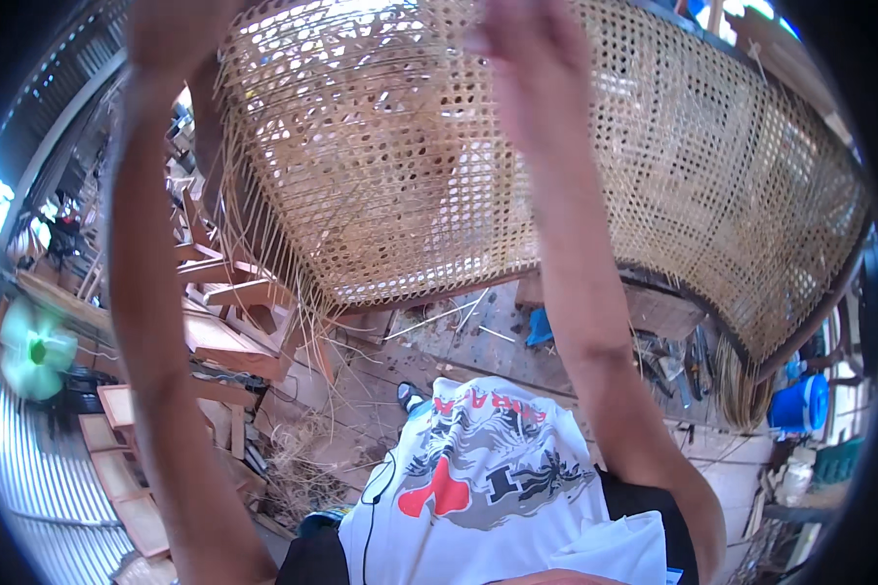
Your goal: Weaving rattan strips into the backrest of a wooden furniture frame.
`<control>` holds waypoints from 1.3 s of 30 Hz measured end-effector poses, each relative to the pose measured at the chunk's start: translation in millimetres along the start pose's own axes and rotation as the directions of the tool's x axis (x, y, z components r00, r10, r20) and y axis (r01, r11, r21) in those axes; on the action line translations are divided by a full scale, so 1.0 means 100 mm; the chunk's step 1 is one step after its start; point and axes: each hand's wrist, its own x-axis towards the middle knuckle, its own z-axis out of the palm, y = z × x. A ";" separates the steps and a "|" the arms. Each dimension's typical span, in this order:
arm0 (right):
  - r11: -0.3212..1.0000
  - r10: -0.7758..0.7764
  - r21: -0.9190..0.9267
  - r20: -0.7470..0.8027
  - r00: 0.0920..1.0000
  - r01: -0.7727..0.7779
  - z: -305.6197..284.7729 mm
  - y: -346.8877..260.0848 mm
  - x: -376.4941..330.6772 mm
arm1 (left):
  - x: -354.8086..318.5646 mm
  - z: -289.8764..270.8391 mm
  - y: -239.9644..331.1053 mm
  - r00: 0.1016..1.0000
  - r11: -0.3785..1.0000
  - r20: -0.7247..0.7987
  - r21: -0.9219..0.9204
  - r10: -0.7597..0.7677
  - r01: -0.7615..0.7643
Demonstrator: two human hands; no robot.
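A large woven cane panel (pixel 410 166) on a dark curved wooden frame (pixel 498 274) fills the upper part of the view. Loose cane strands (pixel 263 239) stick out along its left edge. At the top left, my left hand (pixel 178 34) reaches up beside the panel's upper left corner; its fingers are cut off by the picture's edge. My right hand (pixel 539 73) is raised over the upper middle of the weave, smeared by motion. Whether it touches the cane or holds a strand cannot be made out. A bundle of cane ends (pixel 741 390) hangs under the lower right of the frame.
Wooden chair parts (pixel 229 331) are piled at the left, near a green fan (pixel 37 349). Cane scraps (pixel 312 458) litter the floor by my legs. A blue bucket (pixel 798 403) stands at the right, with hand tools (pixel 693 366) lying under the panel.
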 end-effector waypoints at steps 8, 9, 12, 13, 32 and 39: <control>0.972 0.227 0.006 -0.288 0.930 -0.235 -0.99 -0.57 -0.95 | -1.39 0.80 0.99 0.442 0.924 0.862 0.073 -0.248 0.376; 0.950 0.303 0.033 -0.325 0.896 -0.310 -1.13 -0.47 -1.04 | -1.45 0.79 1.02 0.471 0.950 0.861 0.044 -0.194 0.310; 0.902 0.325 -0.168 -0.338 0.883 -0.397 -1.35 0.02 -1.14 | -1.21 0.62 1.06 0.391 0.950 0.899 0.077 -0.197 0.301; 0.798 0.391 -0.355 -0.309 0.867 -0.487 -1.31 0.21 -1.10 | -1.23 0.61 1.00 0.389 0.952 0.900 0.083 -0.198 0.294; 0.729 0.216 -0.636 -0.137 0.967 -0.254 -0.54 0.92 -1.04 | -1.38 0.43 0.96 0.429 0.993 0.895 0.104 -0.121 0.063; 0.526 0.222 -0.842 0.003 0.975 -0.118 -0.53 1.18 -0.88 | -1.50 0.61 0.98 0.451 0.984 0.879 0.096 -0.156 0.153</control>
